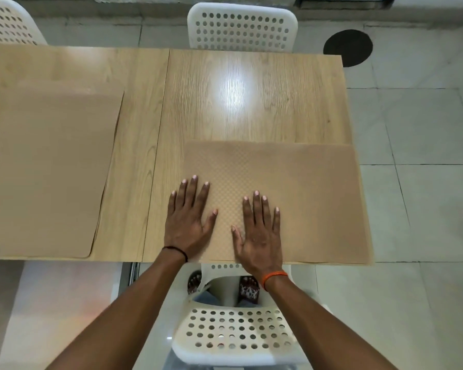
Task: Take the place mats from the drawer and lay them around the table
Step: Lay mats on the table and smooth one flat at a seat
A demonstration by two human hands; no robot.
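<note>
A tan place mat (310, 182) with a fine checked texture lies at the near right corner of the wooden table (225, 102); its right edge hangs slightly past the table's side. My left hand (190, 222) lies flat on the mat's left edge, fingers straight and spread. My right hand (259, 231) presses flat on the mat near its front edge. At the left, a stack of tan place mats (43, 169) sits on the table, its layered edges showing at the right side.
White perforated chairs stand at the far side (241, 28), the far left (6, 22) and right below me (235, 332). A seam (158, 145) splits the tabletop into two halves. Pale floor tiles with a dark round patch (348, 48) lie to the right.
</note>
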